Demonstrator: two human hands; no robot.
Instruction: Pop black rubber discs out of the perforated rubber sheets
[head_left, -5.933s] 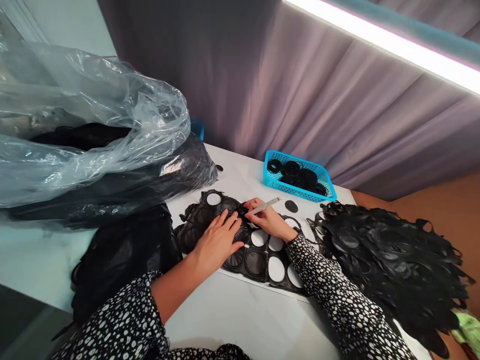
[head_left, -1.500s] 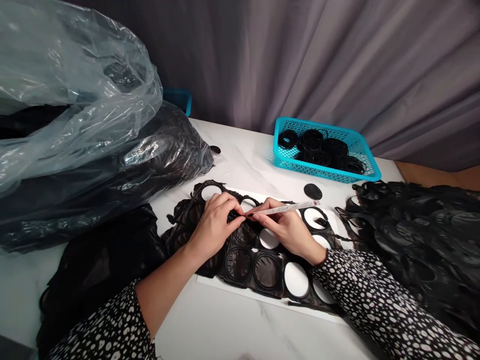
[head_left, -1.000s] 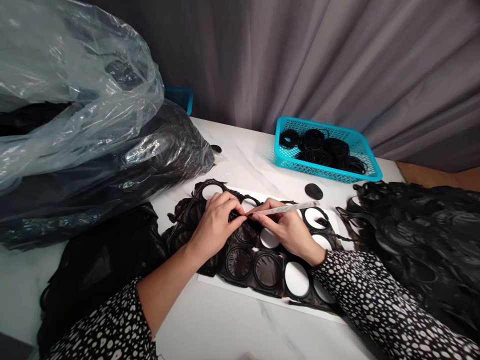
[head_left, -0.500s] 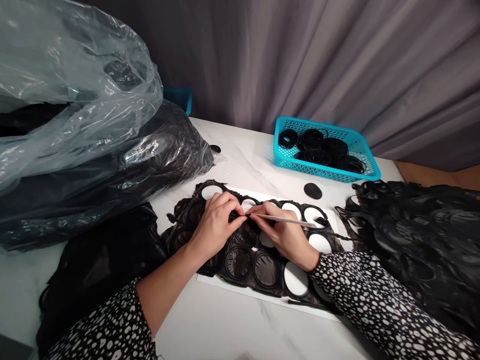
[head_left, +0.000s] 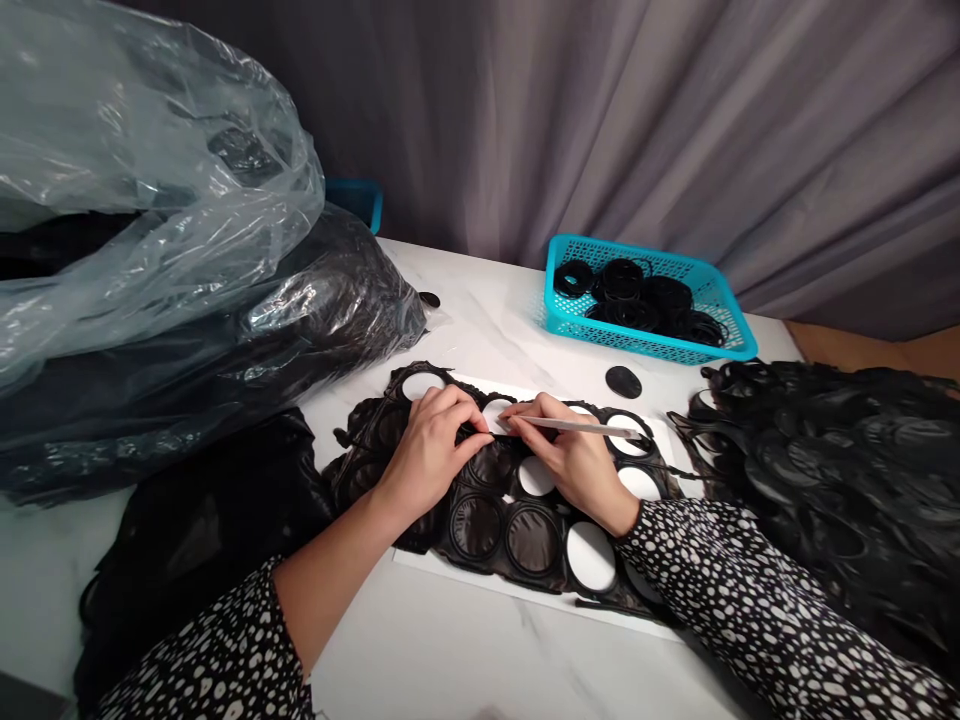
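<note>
A black sheet [head_left: 533,538] of soft, shiny material lies on a white backing. It carries rows of raised rings, some filled with dark film and others showing white through round openings. My left hand [head_left: 439,435] rests on its upper middle, thumb and fingers pinched together on the sheet's black material beside a white opening. Just to the right, my right hand [head_left: 574,455] holds a thin silver tool [head_left: 577,426] between thumb and fingers. The tool lies nearly level, its left end at that white opening. What its tip touches is too small to make out.
A blue basket [head_left: 652,345] of black rings stands behind the sheet, with a black disc [head_left: 623,381] before it. Black scraps [head_left: 832,470] pile up at right. A large clear plastic bag [head_left: 225,290] and folded black material [head_left: 217,520] fill the left.
My right hand has shifted slightly away from my left, opening a small gap between the fingertips and uncovering more of the white opening. My left hand stays in place.
</note>
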